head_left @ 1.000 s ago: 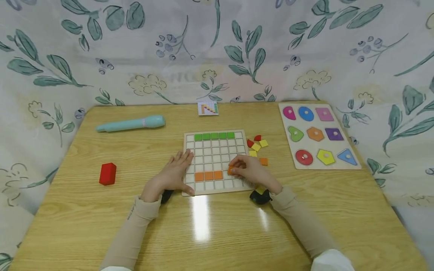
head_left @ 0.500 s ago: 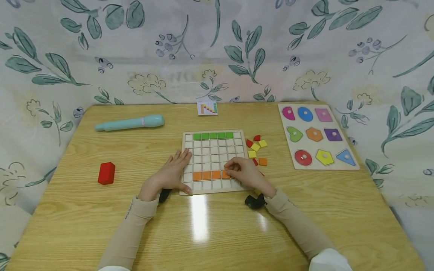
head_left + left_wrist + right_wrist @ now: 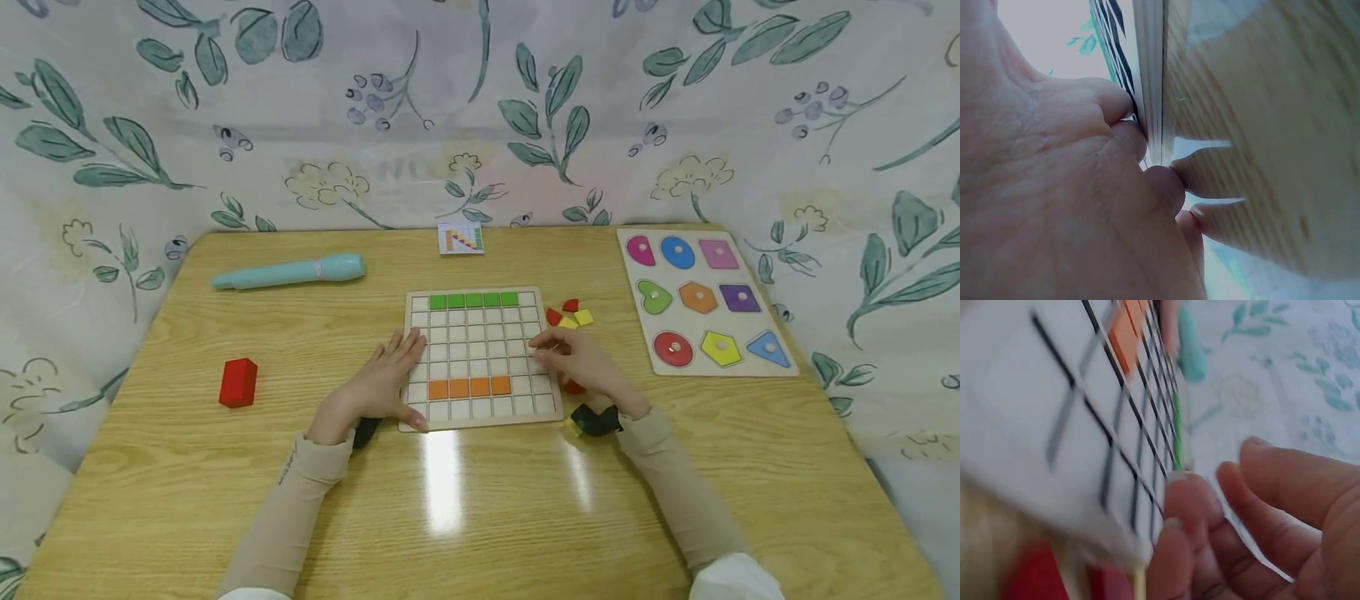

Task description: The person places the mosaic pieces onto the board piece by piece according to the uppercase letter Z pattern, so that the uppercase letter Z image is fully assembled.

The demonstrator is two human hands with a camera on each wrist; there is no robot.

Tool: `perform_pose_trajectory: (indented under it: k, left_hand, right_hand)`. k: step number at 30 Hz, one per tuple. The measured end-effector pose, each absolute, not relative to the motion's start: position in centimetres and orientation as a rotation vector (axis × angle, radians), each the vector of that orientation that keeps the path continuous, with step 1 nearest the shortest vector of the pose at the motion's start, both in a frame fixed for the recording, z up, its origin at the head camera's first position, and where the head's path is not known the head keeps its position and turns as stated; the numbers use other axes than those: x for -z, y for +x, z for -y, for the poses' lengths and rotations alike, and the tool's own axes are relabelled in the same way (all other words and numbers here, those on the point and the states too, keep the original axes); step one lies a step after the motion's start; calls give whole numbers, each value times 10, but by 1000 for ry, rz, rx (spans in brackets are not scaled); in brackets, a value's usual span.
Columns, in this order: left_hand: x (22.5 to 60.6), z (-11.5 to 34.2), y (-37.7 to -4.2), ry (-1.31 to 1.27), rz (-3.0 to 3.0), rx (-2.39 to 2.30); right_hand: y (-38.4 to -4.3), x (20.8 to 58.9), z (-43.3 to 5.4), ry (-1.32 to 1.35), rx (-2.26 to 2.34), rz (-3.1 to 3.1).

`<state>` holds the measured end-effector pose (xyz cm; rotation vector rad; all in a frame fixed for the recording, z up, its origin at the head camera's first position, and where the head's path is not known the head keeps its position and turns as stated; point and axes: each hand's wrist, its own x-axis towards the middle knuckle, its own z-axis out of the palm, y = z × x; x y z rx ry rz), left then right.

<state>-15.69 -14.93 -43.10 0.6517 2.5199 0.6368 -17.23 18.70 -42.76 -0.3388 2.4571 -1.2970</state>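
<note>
A wooden grid board lies in the middle of the table, with a row of green square tiles along its far side. Nearer the front is a row of orange square tiles. My left hand rests on the board's left edge, fingers spread and thumb at the near corner. Over the right edge hovers my right hand, fingers loosely bent. In the right wrist view its thumb stands apart from the fingers, with nothing between them. Loose red and yellow pieces lie beside the board, partly hidden by this hand.
A pattern card lies at the table's far edge. To the right is a shape puzzle board with colored pieces. A teal pen-shaped object and a red block lie on the left.
My right hand set an orange square tile down at the right end of the orange row, let go of it and moved right to the board's edge. My left hand stayed in place.
</note>
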Motion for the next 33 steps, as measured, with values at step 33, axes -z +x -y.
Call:
perform_pose_trajectory:
  k: [33]
  left_hand:
    - [433,148,-156,640,-2527,-617]
  right_hand:
    - [-181,429,-216,-259,1201,-2590]
